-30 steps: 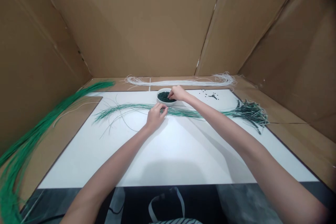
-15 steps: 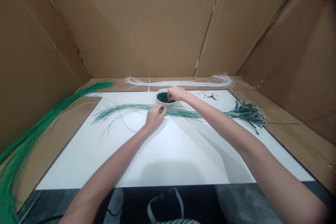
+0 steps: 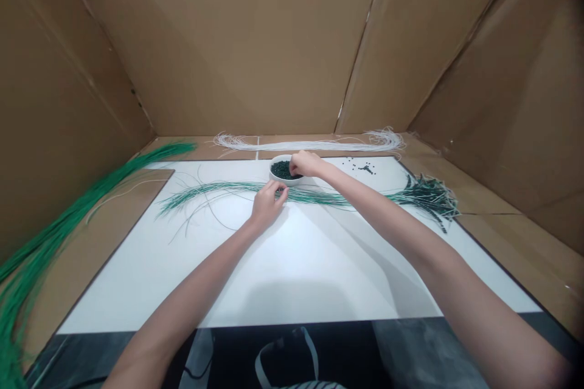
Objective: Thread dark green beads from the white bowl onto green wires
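One round white bowl (image 3: pixel 292 182), grainy dark beads (image 3: pixel 279 169) — right hand (image 3: pixel 305 163) inside, left hand (image 3: pixel 269 199) curled over one stringy bundle (image 3: pixel 323 197) — can't tell either pinch.

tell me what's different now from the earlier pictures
The right hand dips slightly lower, its fingers curled down into the dark beads in the white bowl. No new hold or release shows. The left hand, green strands and white strands stayed put; the slight overall shift looks like the camera's.
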Tool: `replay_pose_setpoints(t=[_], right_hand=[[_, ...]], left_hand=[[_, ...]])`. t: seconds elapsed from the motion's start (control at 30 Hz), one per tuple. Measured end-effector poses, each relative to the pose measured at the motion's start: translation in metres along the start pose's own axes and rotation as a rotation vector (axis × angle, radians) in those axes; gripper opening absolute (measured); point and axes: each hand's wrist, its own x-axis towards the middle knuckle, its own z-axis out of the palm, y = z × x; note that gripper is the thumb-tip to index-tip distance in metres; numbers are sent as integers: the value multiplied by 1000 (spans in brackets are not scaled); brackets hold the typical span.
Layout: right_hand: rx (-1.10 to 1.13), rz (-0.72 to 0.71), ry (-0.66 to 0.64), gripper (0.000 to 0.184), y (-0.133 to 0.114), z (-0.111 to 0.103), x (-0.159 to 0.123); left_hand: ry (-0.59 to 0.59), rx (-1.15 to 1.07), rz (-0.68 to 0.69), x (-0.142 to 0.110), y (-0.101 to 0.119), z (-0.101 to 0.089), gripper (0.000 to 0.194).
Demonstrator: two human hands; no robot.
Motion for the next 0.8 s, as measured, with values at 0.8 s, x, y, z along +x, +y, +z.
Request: replay_pose_setpoints(t=[0.8], right_hand=[[70, -93, -42, 15, -2, 4, 4]], left_hand=[[8, 18, -3, 1, -1, 1, 13]])
